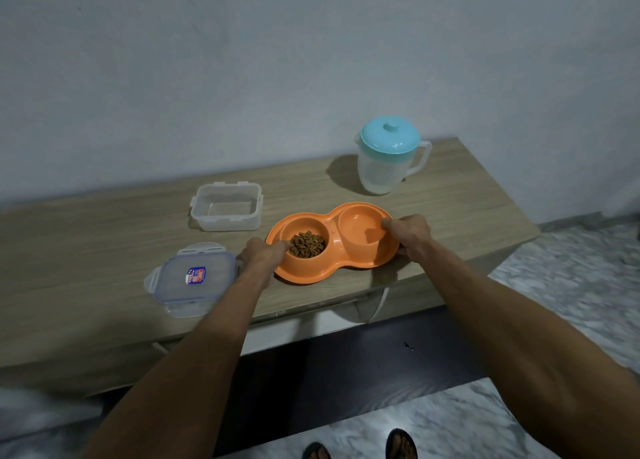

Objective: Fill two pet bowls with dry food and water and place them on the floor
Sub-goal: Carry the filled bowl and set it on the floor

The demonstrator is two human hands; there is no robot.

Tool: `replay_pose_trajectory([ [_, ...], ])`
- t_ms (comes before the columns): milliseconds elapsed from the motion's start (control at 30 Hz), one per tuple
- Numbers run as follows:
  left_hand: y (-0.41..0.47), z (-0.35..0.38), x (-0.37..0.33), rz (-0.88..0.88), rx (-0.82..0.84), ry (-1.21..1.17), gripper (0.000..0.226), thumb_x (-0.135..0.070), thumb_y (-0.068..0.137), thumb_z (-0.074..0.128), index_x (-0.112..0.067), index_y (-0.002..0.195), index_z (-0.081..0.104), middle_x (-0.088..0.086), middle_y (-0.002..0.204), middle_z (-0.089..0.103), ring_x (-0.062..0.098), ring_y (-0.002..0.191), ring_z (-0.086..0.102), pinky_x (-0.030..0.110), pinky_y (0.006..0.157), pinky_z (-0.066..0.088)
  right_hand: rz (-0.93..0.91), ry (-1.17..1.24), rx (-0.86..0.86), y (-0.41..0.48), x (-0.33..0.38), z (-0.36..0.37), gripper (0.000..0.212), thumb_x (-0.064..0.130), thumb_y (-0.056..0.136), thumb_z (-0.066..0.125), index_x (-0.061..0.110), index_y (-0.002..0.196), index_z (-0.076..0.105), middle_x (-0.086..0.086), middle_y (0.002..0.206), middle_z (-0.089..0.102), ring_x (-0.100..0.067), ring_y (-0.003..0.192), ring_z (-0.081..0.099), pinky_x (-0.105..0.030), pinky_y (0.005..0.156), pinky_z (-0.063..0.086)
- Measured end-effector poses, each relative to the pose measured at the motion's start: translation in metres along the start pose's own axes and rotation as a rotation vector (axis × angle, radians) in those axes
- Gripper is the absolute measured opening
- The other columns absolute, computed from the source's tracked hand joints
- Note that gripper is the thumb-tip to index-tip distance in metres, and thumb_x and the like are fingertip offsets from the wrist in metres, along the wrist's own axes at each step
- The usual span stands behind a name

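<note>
An orange double pet bowl (332, 262) sits near the front edge of the wooden table (104, 236). Its left cup holds brown dry food (307, 244); its right cup (362, 230) looks wet or holds clear water, hard to tell. My left hand (261, 256) grips the bowl's left rim, thumb over the edge beside the food. My right hand (408, 231) grips the right rim. A clear water jug with a teal lid (389, 157) stands behind the bowl at the back right, nearly empty.
An empty clear food container (225, 207) stands behind and left of the bowl, its lid (194, 280) lying flat near the front edge. Marbled floor (571, 285) lies to the right and below. My sandalled feet (401, 444) show at the bottom.
</note>
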State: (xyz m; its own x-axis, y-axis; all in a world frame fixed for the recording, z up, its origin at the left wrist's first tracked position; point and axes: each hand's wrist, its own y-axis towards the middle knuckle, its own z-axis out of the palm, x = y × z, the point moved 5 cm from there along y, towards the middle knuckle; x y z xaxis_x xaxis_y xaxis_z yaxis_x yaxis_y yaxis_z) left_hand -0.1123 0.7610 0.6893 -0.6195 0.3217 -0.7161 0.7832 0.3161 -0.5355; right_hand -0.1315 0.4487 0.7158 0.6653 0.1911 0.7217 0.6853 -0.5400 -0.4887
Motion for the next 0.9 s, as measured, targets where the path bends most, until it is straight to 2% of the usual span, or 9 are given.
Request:
replay_pose_trajectory([
  [133, -0.021, 0.012, -0.017, 0.042, 0.021, -0.013, 0.036, -0.03, 0.073, 0.078, -0.005, 0.095, 0.064, 0.016, 0.099, 0.07, 0.033, 0.093, 0.068, 0.046, 0.085, 0.059, -0.026, 0.002, -0.032, -0.009, -0.005, -0.025, 0.049, 0.034, 0.084, 0.071, 0.001, 0.12, 0.062, -0.017, 0.114, 0.066, -0.034, 0.102, 0.064, -0.047, 0.088, 0.057],
  [267, -0.042, 0.035, -0.034, 0.067, 0.058, -0.01, 0.045, -0.027, 0.074, 0.079, 0.0, 0.107, 0.065, 0.018, 0.103, 0.071, 0.033, 0.094, 0.069, 0.043, 0.084, 0.059, -0.052, 0.029, -0.076, -0.013, -0.015, -0.064, 0.048, 0.036, 0.082, 0.071, 0.0, 0.114, 0.065, -0.018, 0.107, 0.069, -0.034, 0.095, 0.067, -0.049, 0.084, 0.059],
  [433, -0.08, 0.08, -0.06, 0.139, 0.089, 0.03, 0.046, -0.027, 0.072, 0.08, 0.003, 0.105, 0.067, 0.021, 0.102, 0.071, 0.036, 0.094, 0.07, 0.042, 0.077, 0.058, -0.024, 0.125, -0.139, -0.013, -0.039, -0.126, 0.041, 0.031, 0.076, 0.075, -0.001, 0.101, 0.067, -0.019, 0.102, 0.069, -0.035, 0.09, 0.068, -0.052, 0.075, 0.061],
  [567, -0.113, 0.13, -0.078, 0.19, 0.143, 0.069, 0.049, -0.028, 0.072, 0.08, 0.003, 0.106, 0.066, 0.02, 0.104, 0.07, 0.036, 0.093, 0.07, 0.037, 0.069, 0.055, 0.001, 0.18, -0.193, -0.01, -0.066, -0.185, 0.04, 0.031, 0.078, 0.075, -0.001, 0.101, 0.066, -0.017, 0.103, 0.069, -0.035, 0.093, 0.067, -0.05, 0.079, 0.06],
  [667, -0.14, 0.173, -0.092, 0.225, 0.174, 0.111, 0.049, -0.03, 0.071, 0.079, 0.001, 0.106, 0.065, 0.019, 0.104, 0.07, 0.035, 0.094, 0.069, 0.039, 0.073, 0.057, 0.015, 0.213, -0.228, -0.005, -0.089, -0.235, 0.035, 0.029, 0.079, 0.075, 0.002, 0.097, 0.063, -0.015, 0.102, 0.066, -0.034, 0.094, 0.065, -0.052, 0.082, 0.059],
  [833, -0.196, 0.257, -0.115, 0.274, 0.231, 0.144, 0.04, -0.029, 0.075, 0.078, -0.001, 0.099, 0.065, 0.017, 0.1, 0.069, 0.032, 0.087, 0.069, 0.042, 0.075, 0.061, 0.035, 0.268, -0.289, 0.011, -0.132, -0.325, 0.038, 0.024, 0.079, 0.075, -0.002, 0.105, 0.066, -0.016, 0.106, 0.065, -0.036, 0.099, 0.064, -0.052, 0.084, 0.058],
  [900, -0.221, 0.292, -0.121, 0.276, 0.254, 0.163, 0.036, -0.028, 0.078, 0.076, 0.0, 0.097, 0.063, 0.017, 0.097, 0.068, 0.032, 0.083, 0.069, 0.04, 0.066, 0.059, 0.049, 0.28, -0.295, 0.019, -0.15, -0.361, 0.04, 0.025, 0.078, 0.075, -0.002, 0.106, 0.066, -0.016, 0.108, 0.065, -0.036, 0.099, 0.064, -0.051, 0.083, 0.058],
])
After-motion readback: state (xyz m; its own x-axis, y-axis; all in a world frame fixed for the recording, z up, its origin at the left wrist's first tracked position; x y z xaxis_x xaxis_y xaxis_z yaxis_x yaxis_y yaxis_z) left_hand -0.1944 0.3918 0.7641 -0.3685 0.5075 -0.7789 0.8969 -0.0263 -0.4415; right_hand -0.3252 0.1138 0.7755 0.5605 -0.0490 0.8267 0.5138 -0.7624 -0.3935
